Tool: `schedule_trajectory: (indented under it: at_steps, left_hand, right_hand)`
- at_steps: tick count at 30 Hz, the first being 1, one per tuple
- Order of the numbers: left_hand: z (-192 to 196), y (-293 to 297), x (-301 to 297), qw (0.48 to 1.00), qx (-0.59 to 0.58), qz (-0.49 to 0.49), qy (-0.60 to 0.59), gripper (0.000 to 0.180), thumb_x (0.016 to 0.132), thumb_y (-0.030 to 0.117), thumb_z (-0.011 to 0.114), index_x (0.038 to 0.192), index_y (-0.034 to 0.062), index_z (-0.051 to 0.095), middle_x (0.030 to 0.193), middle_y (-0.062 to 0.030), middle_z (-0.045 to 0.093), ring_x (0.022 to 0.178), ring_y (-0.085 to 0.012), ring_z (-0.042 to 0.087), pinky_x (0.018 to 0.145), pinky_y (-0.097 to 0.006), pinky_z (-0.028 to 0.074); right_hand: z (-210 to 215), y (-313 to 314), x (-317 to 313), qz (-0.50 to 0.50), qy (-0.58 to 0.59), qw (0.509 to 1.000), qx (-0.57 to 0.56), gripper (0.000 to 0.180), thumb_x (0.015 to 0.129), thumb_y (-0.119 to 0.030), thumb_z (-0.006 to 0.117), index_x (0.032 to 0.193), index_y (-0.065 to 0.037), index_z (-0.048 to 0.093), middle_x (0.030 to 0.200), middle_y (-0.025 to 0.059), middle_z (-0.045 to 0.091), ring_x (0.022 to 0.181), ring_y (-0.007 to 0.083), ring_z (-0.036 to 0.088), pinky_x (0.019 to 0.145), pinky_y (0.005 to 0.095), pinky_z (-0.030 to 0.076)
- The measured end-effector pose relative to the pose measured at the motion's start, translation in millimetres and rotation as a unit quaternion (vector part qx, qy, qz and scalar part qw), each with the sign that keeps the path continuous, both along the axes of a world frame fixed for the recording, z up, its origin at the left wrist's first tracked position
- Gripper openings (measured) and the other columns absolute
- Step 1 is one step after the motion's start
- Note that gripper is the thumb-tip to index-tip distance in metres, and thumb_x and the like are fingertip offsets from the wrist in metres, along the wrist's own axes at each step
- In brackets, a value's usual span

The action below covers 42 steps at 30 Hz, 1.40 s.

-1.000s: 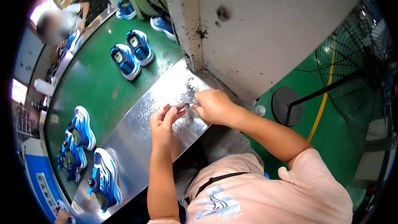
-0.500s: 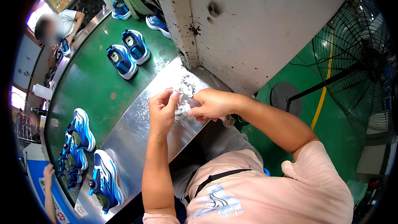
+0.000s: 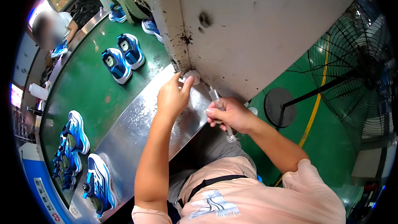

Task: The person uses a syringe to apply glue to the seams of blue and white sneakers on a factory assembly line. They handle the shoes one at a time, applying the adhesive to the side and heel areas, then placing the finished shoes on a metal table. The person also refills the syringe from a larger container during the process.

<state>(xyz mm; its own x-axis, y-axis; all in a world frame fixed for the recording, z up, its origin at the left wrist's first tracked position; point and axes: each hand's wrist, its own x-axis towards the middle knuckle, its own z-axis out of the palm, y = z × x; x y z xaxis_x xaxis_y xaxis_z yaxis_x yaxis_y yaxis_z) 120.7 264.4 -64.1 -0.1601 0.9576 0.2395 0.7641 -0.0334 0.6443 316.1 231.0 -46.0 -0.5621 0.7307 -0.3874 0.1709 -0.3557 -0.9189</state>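
Observation:
My right hand is wrapped round a clear plastic syringe. The syringe slants with its narrow tip toward the cabinet and its plunger end below my fist. At the inner corner of the metal ledge, my left hand has thumb and fingers closed at a small whitish round piece. What that piece is does not show clearly, and part of it is behind my thumb. White residue and scratches mark the ledge beneath my left hand.
Blue and white running shoes stand on the green tabletop: a pair at its middle, several at the left. Another shoe stands on the ledge. A pale cabinet rises ahead; a black fan stands right. A person sits far left.
My hands have moved apart. The left has reached forward to the corner by the cabinet, while the right has drawn right with the syringe, now plainly visible. The co-worker's arm at lower left is gone.

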Motion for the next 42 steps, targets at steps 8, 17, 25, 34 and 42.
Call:
schedule_trajectory:
  at_steps: [8, 17, 25, 34, 42]
  left_hand:
    - [38, -111, -14, 0.908, 0.059, -0.088, -0.406, 0.025, 0.093, 0.009, 0.056, 0.114, -0.0023, 0.064, 0.111, -0.0129, 0.063, 0.082, -0.0123, 0.06, 0.068, -0.025, 0.049]
    - [63, -165, -59, 0.792, 0.253, 0.026, -0.555, 0.016, 0.09, 0.011, 0.063, 0.099, -0.0013, 0.068, 0.105, -0.0132, 0.062, 0.092, -0.0183, 0.061, 0.077, -0.029, 0.05]
    - [104, -183, -74, 0.604, 0.198, 0.012, -0.772, 0.021, 0.095, 0.027, 0.057, 0.094, 0.007, 0.066, 0.099, -0.0046, 0.064, 0.104, -0.0226, 0.058, 0.089, -0.04, 0.047]
    - [97, -178, -70, 0.71, 0.287, 0.057, -0.64, 0.017, 0.092, 0.016, 0.062, 0.091, 0.0002, 0.067, 0.095, -0.0121, 0.066, 0.097, -0.0233, 0.061, 0.091, -0.036, 0.045]
    - [94, -175, -78, 0.744, 0.301, -0.128, -0.583, 0.025, 0.092, 0.022, 0.061, 0.079, 0.0016, 0.064, 0.084, -0.0073, 0.063, 0.1, -0.0304, 0.062, 0.104, -0.046, 0.035]
  right_hand:
    - [45, -11, -49, 0.039, 0.234, 0.97, -0.044, 0.02, 0.093, -0.022, 0.061, 0.085, -0.004, 0.062, 0.076, 0.0024, 0.061, 0.065, 0.0062, 0.056, 0.048, 0.0198, 0.041]
    - [67, -39, -133, 0.181, 0.27, 0.945, -0.046, 0.024, 0.094, -0.024, 0.06, 0.103, -0.003, 0.052, 0.08, 0.0033, 0.059, 0.065, 0.0057, 0.053, 0.048, 0.0201, 0.039]
    - [97, -62, -137, 0.194, 0.133, 0.907, 0.349, 0.025, 0.088, -0.013, 0.062, 0.107, 0.001, 0.054, 0.086, 0.0115, 0.061, 0.073, 0.018, 0.061, 0.061, 0.031, 0.048]
    - [101, -59, -133, 0.132, 0.068, 0.842, 0.518, 0.024, 0.084, -0.011, 0.067, 0.103, 0.002, 0.061, 0.08, 0.0116, 0.062, 0.062, 0.0222, 0.058, 0.056, 0.0309, 0.046]
    - [95, -66, -132, 0.292, 0.292, 0.896, -0.163, 0.029, 0.095, -0.026, 0.057, 0.109, -0.001, 0.061, 0.081, 0.005, 0.063, 0.06, 0.0057, 0.055, 0.047, 0.0181, 0.042]
